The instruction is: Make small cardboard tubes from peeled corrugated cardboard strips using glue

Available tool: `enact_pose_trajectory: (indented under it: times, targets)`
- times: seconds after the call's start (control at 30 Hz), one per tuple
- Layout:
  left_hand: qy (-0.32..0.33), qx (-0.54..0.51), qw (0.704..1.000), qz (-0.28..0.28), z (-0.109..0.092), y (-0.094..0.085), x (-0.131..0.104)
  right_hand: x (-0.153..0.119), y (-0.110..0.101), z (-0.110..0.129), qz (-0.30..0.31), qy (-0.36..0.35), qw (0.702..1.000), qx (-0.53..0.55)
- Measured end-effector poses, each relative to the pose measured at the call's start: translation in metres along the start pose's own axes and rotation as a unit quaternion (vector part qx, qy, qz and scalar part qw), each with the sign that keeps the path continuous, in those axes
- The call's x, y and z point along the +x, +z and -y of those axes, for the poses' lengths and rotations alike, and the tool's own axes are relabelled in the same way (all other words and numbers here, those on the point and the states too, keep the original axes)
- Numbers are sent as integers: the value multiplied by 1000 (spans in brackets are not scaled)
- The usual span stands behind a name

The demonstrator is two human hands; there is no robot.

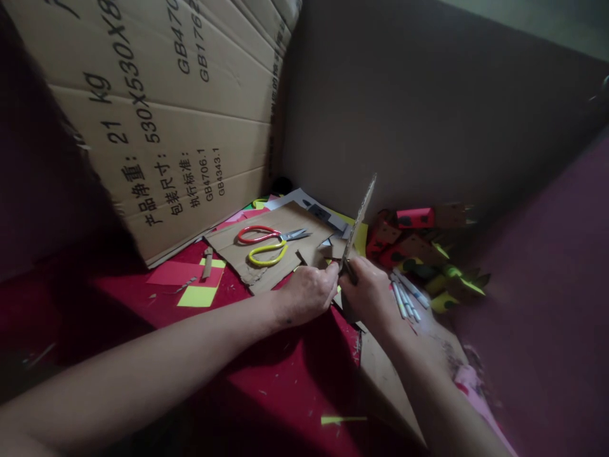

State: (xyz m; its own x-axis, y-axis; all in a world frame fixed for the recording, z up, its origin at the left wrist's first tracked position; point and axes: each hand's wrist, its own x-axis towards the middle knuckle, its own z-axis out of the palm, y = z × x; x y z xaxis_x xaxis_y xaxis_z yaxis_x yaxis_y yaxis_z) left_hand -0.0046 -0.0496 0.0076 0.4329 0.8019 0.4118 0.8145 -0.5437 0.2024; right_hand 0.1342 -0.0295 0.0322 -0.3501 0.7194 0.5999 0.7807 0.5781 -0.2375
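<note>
Both of my hands meet near the middle of the view, close together over the red surface. My left hand (311, 291) is closed, its fingertips pinched at the lower end of a cardboard piece (360, 216), which stands up nearly edge-on. My right hand (366, 289) is wrapped round the same lower end from the right; a small dark part shows by its fingers, too unclear to name. Just left of the hands, scissors (280, 244) with one red and one yellow handle lie on a flat cardboard sheet (228, 251), blades pointing right.
A large printed cardboard panel (190, 114) rises at the back left. Red and yellow paper pieces (202, 296) lie on the red surface (285, 381). Several markers (404, 298) and painted cardboard shapes (413, 219) are on the right. A yellow strip (343, 419) lies in front.
</note>
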Motion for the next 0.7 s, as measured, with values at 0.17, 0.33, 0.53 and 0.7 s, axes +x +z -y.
enact_pose_trajectory:
  times: [0.17, 0.33, 0.53, 0.7]
  targets:
    - [-6, -8, 1000, 6, 1, 0, 1, 2, -9, -3, 20, -9, 1000, 9]
    - [-10, -8, 1000, 3, 1, 0, 0, 3, -6, -7, 19, -15, 1000, -13]
    - [6, -4, 1000, 6, 2, 1, 0, -2, 2, -3, 5, 9, 998, -70]
    - [28, -1, 1000, -6, 6, 5, 1, -5, 0, 7, 45, 29, 985, -167]
